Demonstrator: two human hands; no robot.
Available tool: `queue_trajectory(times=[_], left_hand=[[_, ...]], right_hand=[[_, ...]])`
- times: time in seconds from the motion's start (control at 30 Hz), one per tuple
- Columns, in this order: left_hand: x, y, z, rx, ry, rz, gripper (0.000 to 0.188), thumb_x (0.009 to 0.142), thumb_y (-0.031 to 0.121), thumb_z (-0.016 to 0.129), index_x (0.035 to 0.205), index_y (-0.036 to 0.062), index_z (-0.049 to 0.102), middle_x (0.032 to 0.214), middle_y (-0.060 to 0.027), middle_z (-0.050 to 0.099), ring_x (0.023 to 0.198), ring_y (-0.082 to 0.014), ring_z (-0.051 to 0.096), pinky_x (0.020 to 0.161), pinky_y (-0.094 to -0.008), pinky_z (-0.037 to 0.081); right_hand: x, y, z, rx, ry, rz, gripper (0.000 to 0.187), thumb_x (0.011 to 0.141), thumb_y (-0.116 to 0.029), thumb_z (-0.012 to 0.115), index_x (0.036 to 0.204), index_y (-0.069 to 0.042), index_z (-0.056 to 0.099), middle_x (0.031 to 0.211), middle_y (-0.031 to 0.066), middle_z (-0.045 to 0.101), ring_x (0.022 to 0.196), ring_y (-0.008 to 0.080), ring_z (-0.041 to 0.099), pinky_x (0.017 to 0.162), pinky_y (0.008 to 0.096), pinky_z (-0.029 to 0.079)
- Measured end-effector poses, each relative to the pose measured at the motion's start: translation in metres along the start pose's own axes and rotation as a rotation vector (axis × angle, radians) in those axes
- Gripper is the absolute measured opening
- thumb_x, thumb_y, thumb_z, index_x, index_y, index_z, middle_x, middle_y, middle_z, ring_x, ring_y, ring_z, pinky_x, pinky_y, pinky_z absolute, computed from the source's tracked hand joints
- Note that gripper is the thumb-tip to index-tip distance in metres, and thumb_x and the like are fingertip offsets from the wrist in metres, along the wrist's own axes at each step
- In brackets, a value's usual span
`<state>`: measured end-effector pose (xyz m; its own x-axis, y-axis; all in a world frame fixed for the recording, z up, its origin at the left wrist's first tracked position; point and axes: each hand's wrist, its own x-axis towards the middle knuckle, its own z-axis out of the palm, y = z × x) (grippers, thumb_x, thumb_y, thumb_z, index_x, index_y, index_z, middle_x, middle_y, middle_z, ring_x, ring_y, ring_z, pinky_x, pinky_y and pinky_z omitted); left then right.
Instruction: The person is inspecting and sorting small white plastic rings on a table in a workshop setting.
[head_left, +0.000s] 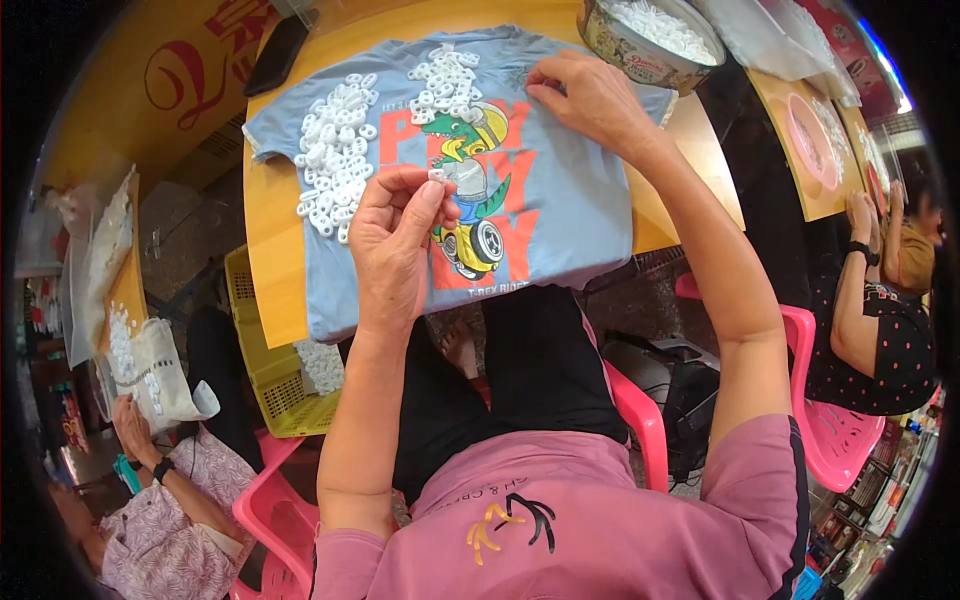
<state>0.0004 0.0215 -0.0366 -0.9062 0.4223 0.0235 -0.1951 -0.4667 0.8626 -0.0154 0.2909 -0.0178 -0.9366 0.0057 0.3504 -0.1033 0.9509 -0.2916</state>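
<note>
My left hand is raised over the middle of a light blue T-shirt spread on the table. Its thumb and forefinger pinch a small white plastic piece. Farther off and to the right, my right hand rests low over the shirt, its fingers curled together beside a faint patch of tiny dark bits. What those fingertips hold, if anything, is too small to make out. A long heap of white plastic pieces with holes covers the shirt's left side. A smaller heap sits at the far middle.
A round patterned tin full of white pieces stands at the far right; a black phone is at the far left. Below the table's left edge is a yellow crate. People at both sides work at other tables, near pink chairs.
</note>
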Motion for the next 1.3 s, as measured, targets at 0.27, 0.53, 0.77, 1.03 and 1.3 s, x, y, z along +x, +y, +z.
queue_trajectory(times=[0.27, 0.53, 0.77, 1.03, 1.3], left_hand=[[0.0, 0.0, -0.001, 0.003, 0.001, 0.002, 0.012, 0.092, 0.006, 0.062, 0.103, 0.0019, 0.058, 0.093, -0.0101, 0.066, 0.077, -0.012, 0.062, 0.071, -0.0254, 0.05], [0.0, 0.0, -0.001, 0.016, -0.015, 0.005, 0.011, 0.092, 0.006, 0.062, 0.101, 0.0016, 0.058, 0.093, -0.0096, 0.066, 0.076, -0.0118, 0.062, 0.071, -0.0253, 0.05], [0.001, 0.002, -0.002, -0.028, -0.021, 0.001, 0.011, 0.093, 0.007, 0.062, 0.101, 0.001, 0.058, 0.093, -0.0105, 0.066, 0.076, -0.0123, 0.061, 0.071, -0.0254, 0.05], [0.0, 0.003, 0.0, -0.069, -0.008, -0.002, 0.01, 0.092, 0.006, 0.063, 0.099, 0.0008, 0.058, 0.088, -0.0085, 0.065, 0.075, -0.012, 0.059, 0.069, -0.025, 0.048], [0.001, 0.001, -0.001, -0.045, -0.034, 0.018, 0.01, 0.092, 0.007, 0.064, 0.098, 0.0012, 0.058, 0.083, -0.0042, 0.061, 0.074, -0.0102, 0.057, 0.068, -0.0238, 0.046]], right_hand=[[-0.001, -0.008, -0.012, -0.088, -0.11, -0.021, 0.018, 0.084, -0.023, 0.064, 0.09, -0.006, 0.067, 0.089, 0.0105, 0.065, 0.086, 0.0301, 0.063, 0.077, 0.0399, 0.049], [0.007, -0.004, -0.009, -0.049, -0.142, -0.037, 0.017, 0.083, -0.021, 0.064, 0.091, -0.006, 0.067, 0.091, 0.0104, 0.065, 0.089, 0.0291, 0.063, 0.079, 0.039, 0.049], [0.008, -0.003, -0.023, 0.122, -0.229, -0.103, 0.019, 0.085, -0.018, 0.064, 0.096, -0.003, 0.067, 0.088, 0.012, 0.066, 0.083, 0.0283, 0.063, 0.076, 0.0371, 0.049], [0.005, 0.008, -0.025, 0.052, -0.176, -0.024, 0.021, 0.085, -0.016, 0.063, 0.1, -0.001, 0.067, 0.089, 0.0134, 0.068, 0.083, 0.0275, 0.065, 0.074, 0.0357, 0.05], [0.008, -0.002, -0.015, -0.139, -0.154, -0.023, 0.019, 0.086, -0.022, 0.061, 0.093, -0.006, 0.067, 0.092, 0.0118, 0.066, 0.089, 0.0329, 0.062, 0.078, 0.0425, 0.048]])
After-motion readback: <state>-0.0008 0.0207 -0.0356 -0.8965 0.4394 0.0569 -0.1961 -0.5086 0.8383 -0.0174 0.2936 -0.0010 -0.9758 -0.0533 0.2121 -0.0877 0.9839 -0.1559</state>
